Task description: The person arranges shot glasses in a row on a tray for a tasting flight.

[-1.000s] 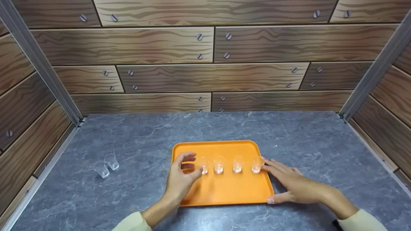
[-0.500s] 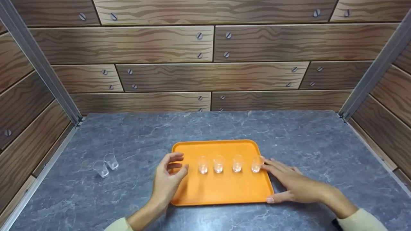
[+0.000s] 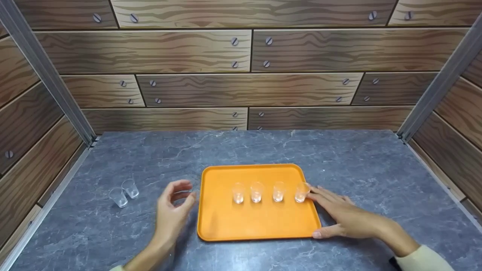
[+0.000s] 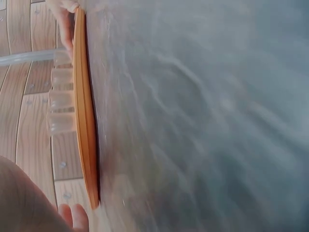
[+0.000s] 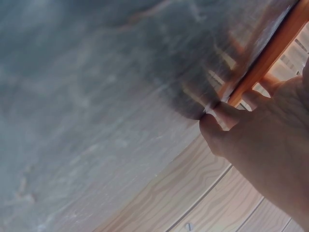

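An orange tray lies on the grey marble table and carries several small clear cups in a row. My right hand rests flat against the tray's right edge, fingers straight, with the fingertips touching the rightmost cup and the thumb at the tray's front right corner. My left hand hovers over the table just left of the tray, fingers loosely curved and holding nothing. Two more clear cups stand on the table further left. In the left wrist view the tray shows edge-on with the cups on it.
Wood-patterned walls enclose the table at the back and on both sides, with metal posts in the rear corners. The tray's edge and my thumb appear in the right wrist view.
My left hand has let go of the leftmost cup on the tray and moved left, off the tray and over the table. The right hand has stayed put.
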